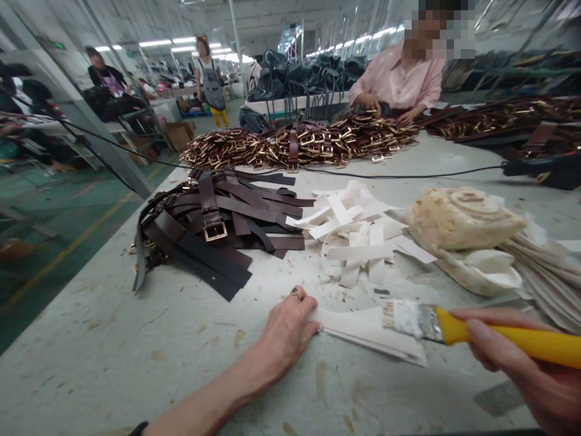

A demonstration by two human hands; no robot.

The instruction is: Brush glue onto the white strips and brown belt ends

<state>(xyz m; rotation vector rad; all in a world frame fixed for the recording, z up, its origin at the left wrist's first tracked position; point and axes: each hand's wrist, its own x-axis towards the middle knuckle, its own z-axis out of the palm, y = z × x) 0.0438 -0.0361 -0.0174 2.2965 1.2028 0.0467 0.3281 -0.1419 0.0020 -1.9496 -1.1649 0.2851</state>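
while the left fingers (pixel 309 303) pinch a white strip (pixel 356 322), the right fingers (pixel 492 349) grip a yellow brush (pixel 449 328).

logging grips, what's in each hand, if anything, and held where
The right hand grips the flat yellow-handled brush by its handle. The left hand touches the flat white material at its left end; any grip is unclear.

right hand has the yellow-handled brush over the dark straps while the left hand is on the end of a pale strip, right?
Not quite: in the head view, the right hand holds the yellow-handled brush over the pale strip, not the dark straps. The left hand is on that strip's end.
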